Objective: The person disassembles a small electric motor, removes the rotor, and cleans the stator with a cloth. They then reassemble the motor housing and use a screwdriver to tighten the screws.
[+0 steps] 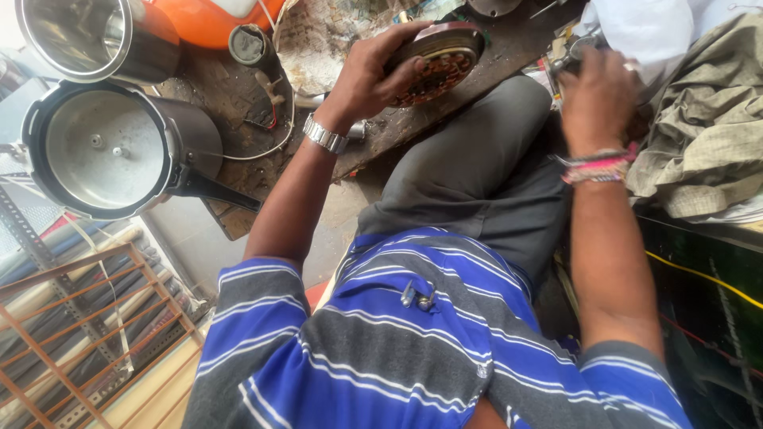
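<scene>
Up at twelve o'clock: left hand (369,75) clasping round motor disc (435,62), face tilted toward one o'clock; right hand (598,99) at two o'clock, blurred, grip unreadable.

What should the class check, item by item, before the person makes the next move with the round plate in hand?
1. Left hand grips the round plate: ok, fingers wrap its edge.
2. Plate's patterned face is open to view: ok, it is turned towards the camera.
3. Right hand has a firm hold on something: cannot tell, it is blurred.
4. Workbench under the plate is free of loose bits: not ok, a wire and scraps lie there.
5. Pressure cooker is out of the hands' way: ok, it lies apart, far left.
</scene>
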